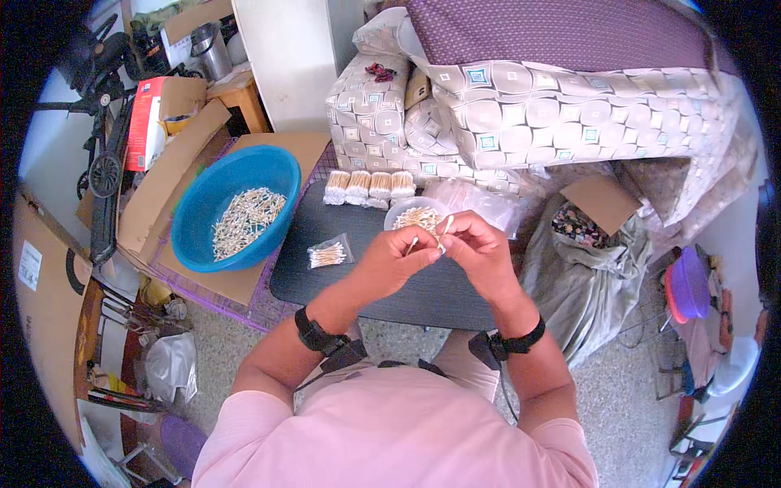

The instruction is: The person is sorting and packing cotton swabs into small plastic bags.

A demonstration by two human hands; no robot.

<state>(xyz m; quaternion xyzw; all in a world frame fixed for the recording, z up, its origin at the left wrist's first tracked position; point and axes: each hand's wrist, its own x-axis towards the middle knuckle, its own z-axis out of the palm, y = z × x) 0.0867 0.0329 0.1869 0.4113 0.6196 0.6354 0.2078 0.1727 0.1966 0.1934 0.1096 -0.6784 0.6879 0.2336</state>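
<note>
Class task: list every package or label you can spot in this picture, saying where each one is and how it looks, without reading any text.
Red and white cardboard box: upper left, open.
Small clear packet of cotton swabs: on the dark table, flat.
Four bundled swab packs: table's far edge, in a row.
White label: on brown carton, far left.

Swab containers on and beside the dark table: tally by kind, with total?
Blue basin of loose swabs, on cardboard beside the table: 1
Clear bowl of swabs: 1
Small flat bag of swabs: 1
Wrapped bundles in a row: 4
Total: 7
Loose swabs are too many to count. The left hand and right hand pinch a few swabs above the table.
</note>
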